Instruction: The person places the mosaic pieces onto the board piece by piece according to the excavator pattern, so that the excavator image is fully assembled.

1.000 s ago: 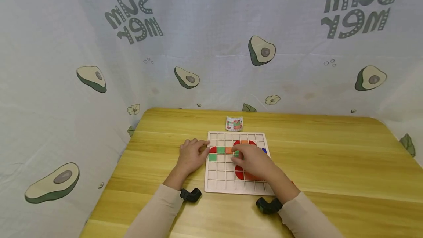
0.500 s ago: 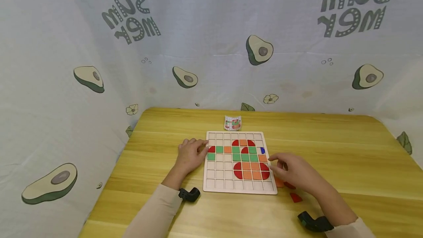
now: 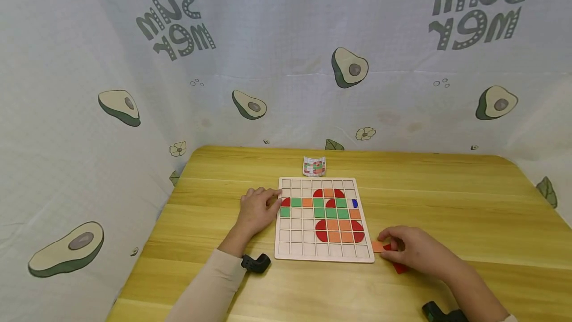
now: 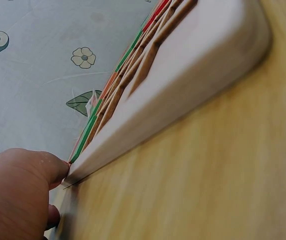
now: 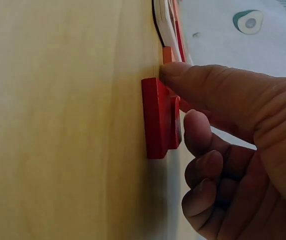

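In the head view, a pale wooden grid board point(image 3: 297, 248) lies flat, with red, green, orange and blue pieces set in some squares. My left hand point(image 3: 257, 211) rests at its left edge, thumb and index fingertip touching the rim; the left wrist view shows the thumb against the board's side. Just off the board's right edge, my right hand point(image 3: 417, 250) has thumb and index finger around an orange square tile point(image 3: 377, 246) on the table. Under and beside that hand lie red curved pieces point(image 5: 155, 120), partly covered in the head view. The right index fingertip is hidden in the right wrist view.
A small curved pattern card point(image 3: 315, 167) stands behind the board, printed with a coloured grid. The yellow wood-grain table point(image 3: 447, 198) ends at a white printed curtain point(image 3: 286, 53) at the back and left.
My right hand has moved from above the board, off its right edge, and down to the loose pieces. It uncovered the pieces in the grid. My left hand has stayed at the board's edge.
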A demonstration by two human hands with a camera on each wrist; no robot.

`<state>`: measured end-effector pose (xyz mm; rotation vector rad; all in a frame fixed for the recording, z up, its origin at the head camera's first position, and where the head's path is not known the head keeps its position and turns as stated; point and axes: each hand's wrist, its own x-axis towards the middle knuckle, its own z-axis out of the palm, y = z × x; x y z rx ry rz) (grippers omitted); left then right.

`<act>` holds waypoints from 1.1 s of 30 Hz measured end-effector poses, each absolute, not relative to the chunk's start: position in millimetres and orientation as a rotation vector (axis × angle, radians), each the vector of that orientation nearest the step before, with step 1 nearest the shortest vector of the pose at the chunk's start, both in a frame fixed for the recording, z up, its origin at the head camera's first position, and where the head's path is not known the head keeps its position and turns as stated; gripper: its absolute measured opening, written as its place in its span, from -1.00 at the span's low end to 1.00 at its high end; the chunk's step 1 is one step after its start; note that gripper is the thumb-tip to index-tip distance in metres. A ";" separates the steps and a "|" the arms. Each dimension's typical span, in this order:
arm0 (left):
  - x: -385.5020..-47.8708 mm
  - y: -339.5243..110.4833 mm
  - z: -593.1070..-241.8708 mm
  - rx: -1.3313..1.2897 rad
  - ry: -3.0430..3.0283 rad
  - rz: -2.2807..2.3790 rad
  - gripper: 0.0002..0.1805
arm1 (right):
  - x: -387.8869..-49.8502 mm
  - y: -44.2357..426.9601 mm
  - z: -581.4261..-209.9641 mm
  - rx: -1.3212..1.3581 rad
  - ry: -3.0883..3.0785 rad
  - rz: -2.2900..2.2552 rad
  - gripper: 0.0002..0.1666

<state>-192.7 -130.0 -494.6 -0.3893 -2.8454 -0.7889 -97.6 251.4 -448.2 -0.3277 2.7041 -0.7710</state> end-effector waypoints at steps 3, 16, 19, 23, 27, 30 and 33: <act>-193.1 -130.2 -494.7 -0.389 -2.846 -0.793 -0.66 | -98.2 250.8 -449.2 -0.335 2.723 -0.737 -0.73; -195.2 -130.1 -496.8 -0.392 -2.857 -0.799 -0.65 | -101.6 245.5 -433.8 -0.348 2.761 -0.723 -0.73; -195.1 -130.8 -496.8 -0.386 -2.850 -0.792 -0.65 | -104.4 228.3 -428.3 -0.389 2.757 -0.727 -0.70; -194.9 -131.8 -497.3 -0.388 -2.846 -0.788 -0.65 | -110.4 197.2 -427.3 -0.494 2.769 -0.725 -0.74; -195.3 -131.8 -498.3 -0.396 -2.846 -0.787 -0.65 | -118.6 165.6 -432.2 -0.632 2.787 -0.712 -0.80; -195.5 -131.7 -498.3 -0.400 -2.843 -0.786 -0.65 | -123.8 143.1 -435.8 -0.702 2.805 -0.686 -0.81; -195.4 -131.6 -497.2 -0.402 -2.839 -0.790 -0.65 | -127.6 121.9 -437.5 -0.735 2.824 -0.672 -0.80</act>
